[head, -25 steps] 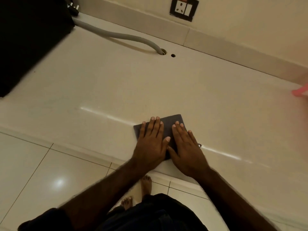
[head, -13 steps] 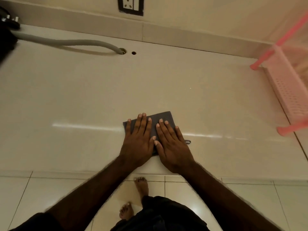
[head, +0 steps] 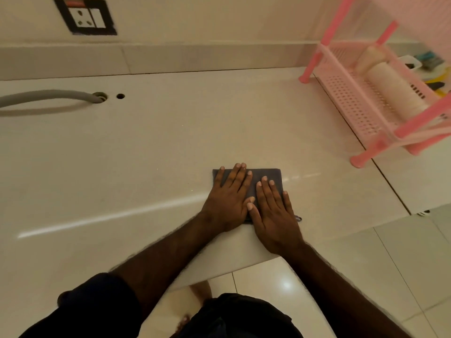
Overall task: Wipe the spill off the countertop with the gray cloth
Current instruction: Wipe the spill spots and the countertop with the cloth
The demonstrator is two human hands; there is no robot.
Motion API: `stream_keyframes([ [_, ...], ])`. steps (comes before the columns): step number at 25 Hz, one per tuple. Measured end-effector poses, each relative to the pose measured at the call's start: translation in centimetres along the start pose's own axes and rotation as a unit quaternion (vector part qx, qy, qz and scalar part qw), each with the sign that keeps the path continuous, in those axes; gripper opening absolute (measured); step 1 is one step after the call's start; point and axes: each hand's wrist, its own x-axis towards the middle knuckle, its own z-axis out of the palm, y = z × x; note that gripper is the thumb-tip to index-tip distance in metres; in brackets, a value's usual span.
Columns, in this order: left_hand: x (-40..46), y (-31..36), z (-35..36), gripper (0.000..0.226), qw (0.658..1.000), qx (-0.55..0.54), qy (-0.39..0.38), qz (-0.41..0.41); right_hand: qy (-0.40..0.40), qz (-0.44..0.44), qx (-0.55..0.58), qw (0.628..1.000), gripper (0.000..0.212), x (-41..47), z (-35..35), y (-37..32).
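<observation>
A folded gray cloth [head: 266, 177] lies flat on the glossy cream countertop [head: 146, 154], close to its front edge. My left hand [head: 229, 198] presses palm-down on the cloth's left half, fingers straight. Beside it, thumbs touching, my right hand [head: 273, 213] lies flat on the right half. Both hands cover most of the cloth, and only its far strip and a small loop at the right show. No spill is visible on the surface.
A pink plastic rack [head: 361, 113] holding a white cylinder [head: 390, 86] stands at the right. A gray hose [head: 48, 98] enters a hole at the back left, next to a small hole [head: 120, 96]. A wall socket [head: 85, 17] sits above. Tiled floor [head: 366, 264] lies below the edge.
Both hands have slid the cloth to the right along the counter, toward the pink rack. The view has swung right, so the rack now shows fully and the dark object at the left is gone.
</observation>
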Motion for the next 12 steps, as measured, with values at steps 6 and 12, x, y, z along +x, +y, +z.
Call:
stream_keyframes([
  [6, 5.8, -4.8, -1.5, 0.075, 1.000, 0.022, -0.004, -0.001, -0.020, 0.003, 0.031, 0.999, 0.104, 7.9, -1.8, -0.5],
  [12, 6.0, -12.2, -2.5, 0.076, 0.998, 0.039, -0.005, -0.051, -0.050, -0.045, 0.014, 0.998, 0.098, 13.9, -2.4, -5.7],
])
